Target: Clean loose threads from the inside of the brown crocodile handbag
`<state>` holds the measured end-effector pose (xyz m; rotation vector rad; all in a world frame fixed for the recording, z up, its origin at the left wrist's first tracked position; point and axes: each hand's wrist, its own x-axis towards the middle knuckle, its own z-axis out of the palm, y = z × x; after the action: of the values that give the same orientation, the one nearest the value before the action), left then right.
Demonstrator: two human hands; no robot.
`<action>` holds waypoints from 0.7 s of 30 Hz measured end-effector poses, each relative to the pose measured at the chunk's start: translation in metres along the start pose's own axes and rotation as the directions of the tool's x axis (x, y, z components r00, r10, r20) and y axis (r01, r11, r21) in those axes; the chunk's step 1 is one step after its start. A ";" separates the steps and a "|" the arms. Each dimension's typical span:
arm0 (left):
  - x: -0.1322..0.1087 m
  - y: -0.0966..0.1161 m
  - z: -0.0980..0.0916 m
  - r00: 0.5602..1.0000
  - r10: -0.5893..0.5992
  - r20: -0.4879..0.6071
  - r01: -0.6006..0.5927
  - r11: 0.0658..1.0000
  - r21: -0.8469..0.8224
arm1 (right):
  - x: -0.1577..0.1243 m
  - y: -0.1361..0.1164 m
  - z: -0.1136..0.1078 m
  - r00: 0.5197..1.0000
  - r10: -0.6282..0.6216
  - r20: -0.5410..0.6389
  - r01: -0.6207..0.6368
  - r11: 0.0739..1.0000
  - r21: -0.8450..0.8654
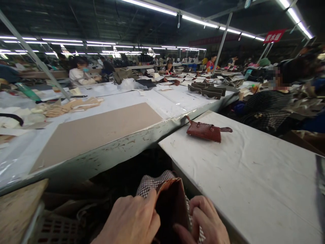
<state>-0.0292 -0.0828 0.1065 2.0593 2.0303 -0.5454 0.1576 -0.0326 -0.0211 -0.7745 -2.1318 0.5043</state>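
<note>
Low in front of me, a brown leather bag piece (170, 203) gapes toward me, its inside dark. My left hand (134, 213) grips its left edge, fingers bent over the rim. On the opposite edge, my right hand (204, 220) is closed, its thumb inside the opening and its fingers outside. Black-and-white checked cloth (153, 183) shows behind and beside the piece. The lower part of the piece is hidden by my hands and the frame's bottom edge. A reddish-brown crocodile-textured leather piece (204, 131) with strap ends lies on the white table (254, 176) to the right.
A long white worktable (172, 101) crosses ahead, bearing a flat tan sheet (106, 128), beige scraps (73, 106) and dark folded pieces (207, 90). A plastic crate (59, 228) stands low left. A person in a striped top (269, 101) sits at right; others work farther back.
</note>
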 end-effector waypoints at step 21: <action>-0.048 -0.058 0.017 0.887 -0.121 -0.446 -0.091 0.900 -0.426 | 0.111 -0.046 -0.033 0.787 0.033 0.616 -0.380 0.813 0.442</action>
<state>-0.0886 -0.1314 0.1170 2.0120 2.1451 0.4289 0.1122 0.0115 0.0855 -0.5650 -2.2480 1.5876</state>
